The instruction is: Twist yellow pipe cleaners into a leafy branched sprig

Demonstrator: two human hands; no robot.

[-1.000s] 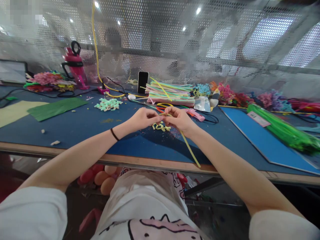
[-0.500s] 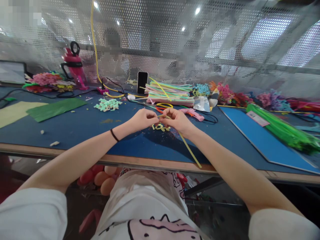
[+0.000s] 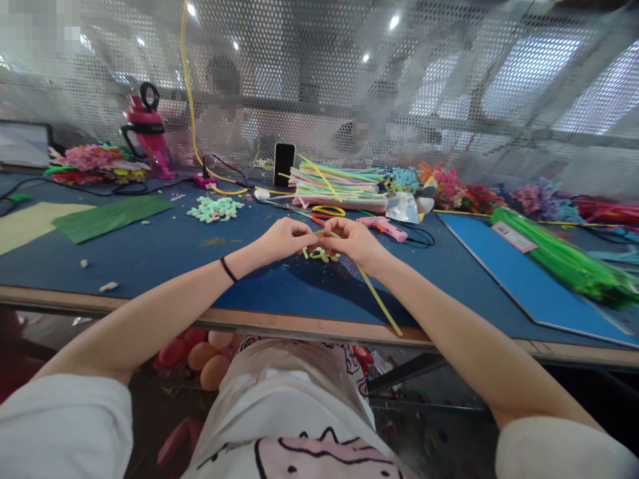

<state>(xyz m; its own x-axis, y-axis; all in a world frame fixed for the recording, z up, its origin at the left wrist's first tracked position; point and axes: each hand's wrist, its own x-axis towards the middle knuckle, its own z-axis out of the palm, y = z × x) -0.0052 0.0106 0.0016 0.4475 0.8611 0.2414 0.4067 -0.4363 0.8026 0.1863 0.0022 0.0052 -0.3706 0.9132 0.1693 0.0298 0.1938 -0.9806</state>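
Observation:
My left hand (image 3: 285,239) and my right hand (image 3: 353,241) meet over the blue table (image 3: 164,249), fingertips pinched together on a yellow pipe cleaner (image 3: 378,303). Its long free end trails down past my right wrist to the table's front edge. Small yellow twisted pieces (image 3: 319,254) lie on the table just under my hands. A black band circles my left wrist.
A stack of pastel pipe cleaners (image 3: 342,187), a pink glue gun (image 3: 387,228), a phone (image 3: 284,163) and a pile of pale green pieces (image 3: 215,208) lie beyond my hands. Green sheet (image 3: 112,216) at left, pink bottle (image 3: 150,130) behind, green bundle (image 3: 564,259) on a blue board at right.
My hands have shifted only slightly; the fingers keep working the yellow pipe cleaner at the same spot.

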